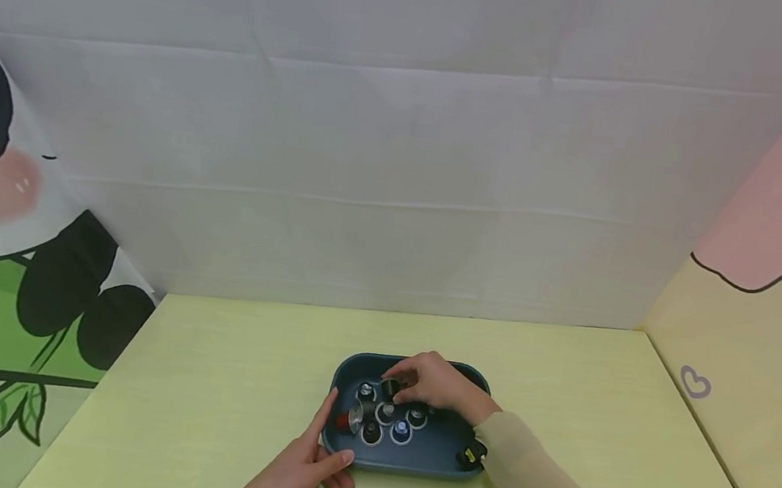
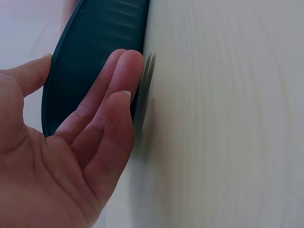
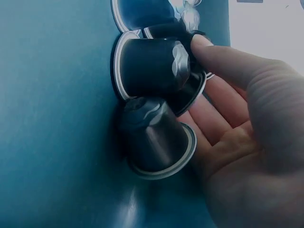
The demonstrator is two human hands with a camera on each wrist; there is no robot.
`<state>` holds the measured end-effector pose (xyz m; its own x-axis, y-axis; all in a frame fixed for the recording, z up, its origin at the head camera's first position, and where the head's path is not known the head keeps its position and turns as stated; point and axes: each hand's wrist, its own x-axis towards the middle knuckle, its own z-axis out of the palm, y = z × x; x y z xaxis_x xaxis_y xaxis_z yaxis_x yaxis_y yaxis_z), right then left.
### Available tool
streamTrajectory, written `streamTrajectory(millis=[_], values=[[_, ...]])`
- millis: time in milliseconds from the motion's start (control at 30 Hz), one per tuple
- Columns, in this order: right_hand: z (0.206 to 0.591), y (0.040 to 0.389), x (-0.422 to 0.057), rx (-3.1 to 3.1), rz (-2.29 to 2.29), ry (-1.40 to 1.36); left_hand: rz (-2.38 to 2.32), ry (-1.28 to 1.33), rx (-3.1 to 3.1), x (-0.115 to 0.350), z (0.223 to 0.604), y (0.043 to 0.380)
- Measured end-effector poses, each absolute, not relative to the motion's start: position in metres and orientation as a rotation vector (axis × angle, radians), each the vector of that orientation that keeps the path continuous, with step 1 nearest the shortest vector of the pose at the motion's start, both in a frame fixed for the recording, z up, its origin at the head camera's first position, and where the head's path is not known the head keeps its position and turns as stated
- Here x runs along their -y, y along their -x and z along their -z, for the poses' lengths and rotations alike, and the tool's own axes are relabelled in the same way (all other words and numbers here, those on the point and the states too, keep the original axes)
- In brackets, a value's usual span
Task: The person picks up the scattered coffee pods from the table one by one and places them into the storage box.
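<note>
A dark blue tray (image 1: 430,464) on the table holds several coffee capsules. My right hand (image 1: 443,382) reaches in over the far side and pinches a black coffee capsule (image 1: 389,389) between thumb and fingers. Close by the hand in the right wrist view are a black capsule with a silver emblem (image 3: 147,66) and a tilted dark capsule (image 3: 154,142). A red capsule (image 1: 343,422) lies on its side near the left wall. At the front left corner my left hand (image 1: 294,464) rests against the tray, fingers extended along its outer wall (image 2: 71,85).
A black capsule (image 1: 371,433) and a blue one (image 1: 401,431) stand in the tray's front part. A small black device (image 1: 471,455) sits by the right cuff. The pale yellow table (image 1: 214,369) meets a white cloth wall (image 1: 360,256) at the back.
</note>
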<state>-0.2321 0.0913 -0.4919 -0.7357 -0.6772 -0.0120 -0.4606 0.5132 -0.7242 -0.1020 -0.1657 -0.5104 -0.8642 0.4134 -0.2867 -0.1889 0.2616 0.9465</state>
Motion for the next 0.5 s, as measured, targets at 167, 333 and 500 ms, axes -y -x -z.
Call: streamTrajectory(millis=[167, 333, 500], values=[[0.4946, 0.2331, -0.0915, -2.462, 1.026, 0.960, -1.636, -0.211, -2.063, 0.1656, 0.5116, 0.1023], [0.4958, 0.2334, -0.0915, -2.460, 1.020, 0.972, -1.637, -0.224, -2.063, 0.1656, 0.5111, 0.1025], [0.4949, 0.2333, -0.0920, -2.419, 1.075, 0.955, -1.638, -0.224, -2.060, 0.1654, 0.5103, 0.1027]])
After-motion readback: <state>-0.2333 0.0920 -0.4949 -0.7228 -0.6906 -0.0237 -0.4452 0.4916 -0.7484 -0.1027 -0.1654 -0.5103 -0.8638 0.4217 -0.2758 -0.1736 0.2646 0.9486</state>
